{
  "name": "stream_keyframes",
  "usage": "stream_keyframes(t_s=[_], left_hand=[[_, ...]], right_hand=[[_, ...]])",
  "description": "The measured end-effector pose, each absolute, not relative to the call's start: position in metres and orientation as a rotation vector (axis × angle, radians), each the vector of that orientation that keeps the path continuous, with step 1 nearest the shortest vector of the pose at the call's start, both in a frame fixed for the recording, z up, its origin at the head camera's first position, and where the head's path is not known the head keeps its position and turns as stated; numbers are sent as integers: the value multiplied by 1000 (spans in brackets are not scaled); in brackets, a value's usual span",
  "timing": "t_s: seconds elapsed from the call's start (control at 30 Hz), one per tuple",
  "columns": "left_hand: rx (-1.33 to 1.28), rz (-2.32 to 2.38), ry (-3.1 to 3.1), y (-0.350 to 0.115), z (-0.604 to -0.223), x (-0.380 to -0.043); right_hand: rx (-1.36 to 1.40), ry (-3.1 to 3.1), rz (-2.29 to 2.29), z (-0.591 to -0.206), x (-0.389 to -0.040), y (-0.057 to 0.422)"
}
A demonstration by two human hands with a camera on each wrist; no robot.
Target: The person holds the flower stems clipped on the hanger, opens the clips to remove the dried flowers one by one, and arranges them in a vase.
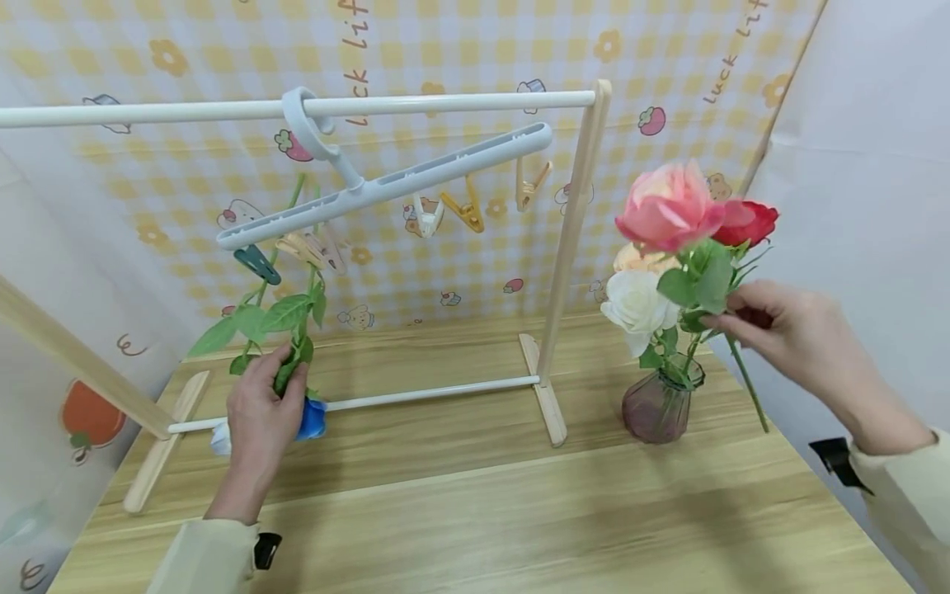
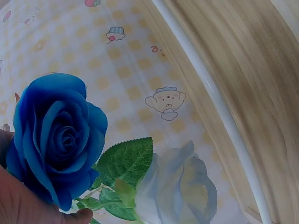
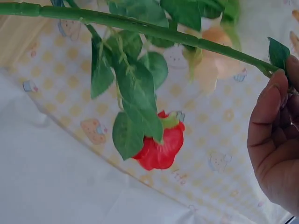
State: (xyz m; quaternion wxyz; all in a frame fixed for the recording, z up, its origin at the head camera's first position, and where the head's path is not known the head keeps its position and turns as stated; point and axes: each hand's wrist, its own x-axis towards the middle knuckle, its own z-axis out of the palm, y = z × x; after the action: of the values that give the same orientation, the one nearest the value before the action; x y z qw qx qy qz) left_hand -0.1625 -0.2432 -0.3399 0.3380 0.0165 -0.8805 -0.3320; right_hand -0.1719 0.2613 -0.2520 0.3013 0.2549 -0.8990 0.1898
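Upside down from clothespins (image 1: 300, 247) on a pale hanger (image 1: 386, 188) hang a blue rose (image 2: 58, 140) and a pale white-blue rose (image 2: 177, 189). My left hand (image 1: 261, 408) grips the blue rose by its leafy stem, just above the bloom. On the right, my right hand (image 1: 797, 346) pinches the green stem (image 3: 140, 29) of a pink rose (image 1: 671, 206), its cut end pointing down to the right of the vase. The purple glass vase (image 1: 653, 408) holds a white rose (image 1: 640, 305), a peach rose (image 1: 644, 259) and a red rose (image 3: 163, 147).
A rack with a white top bar (image 1: 445, 105) and wooden posts (image 1: 575, 231) stands on the wooden table (image 1: 519, 520). More clothespins (image 1: 462, 206) dangle from the hanger's raised right side. A low white bar (image 1: 438, 392) runs between the rack's feet.
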Motion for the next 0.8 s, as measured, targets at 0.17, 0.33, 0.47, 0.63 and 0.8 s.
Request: stream_keyframes(t_s=[0.17,0.33,0.47,0.63,0.8], left_hand=[[1,-856,-2296,-242,-340,-161],[-19,-855,-2302,-241,-339,-158],[-20,-854,-2298,-240,-338,-157],[-36,-837,-2288,-240,-336,-155],[-31,-838,-2288,-240,-335,-154]], right_hand=[[502,-2443,520,-239,-192,264],[362,-2489,591,-239,-215,270],[301,-2513,641,-244,-229,274],[280,-2519,661,-242,-242,275],[271,-2485,730,-233,-250,268]])
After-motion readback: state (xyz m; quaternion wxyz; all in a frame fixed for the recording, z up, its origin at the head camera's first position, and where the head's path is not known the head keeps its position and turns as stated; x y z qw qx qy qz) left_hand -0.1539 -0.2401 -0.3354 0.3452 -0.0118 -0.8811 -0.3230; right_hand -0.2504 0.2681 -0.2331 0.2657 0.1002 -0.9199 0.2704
